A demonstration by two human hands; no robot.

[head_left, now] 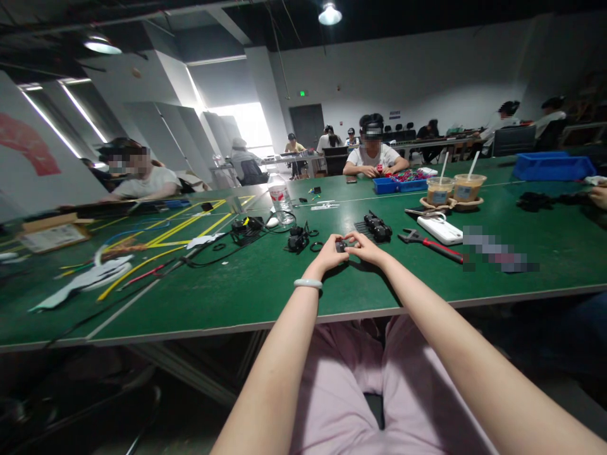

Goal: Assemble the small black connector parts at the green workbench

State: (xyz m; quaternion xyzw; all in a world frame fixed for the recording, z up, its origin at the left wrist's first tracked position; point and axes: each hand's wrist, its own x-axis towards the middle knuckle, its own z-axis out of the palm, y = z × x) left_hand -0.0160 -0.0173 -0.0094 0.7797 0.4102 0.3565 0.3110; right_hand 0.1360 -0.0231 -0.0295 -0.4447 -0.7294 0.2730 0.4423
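Close together over the green table (265,291), my left hand (332,254) and my right hand (364,249) both grip one small black part (340,245). Fingers cover most of it, so its exact kind is hidden. A pale bangle (308,284) circles my left wrist. Just left of the hands lie a black ring (316,247) and a black mechanical assembly (298,239). Beyond my right hand rests another black assembly (377,226).
To the right lie an adjustable wrench (429,245) with red-black handle, a white power bank (440,230) and two drink cups (440,191) in a carrier. Cables and yellow tape strips (190,224) spread leftward. A co-worker (374,155) sits opposite behind blue trays (386,186).
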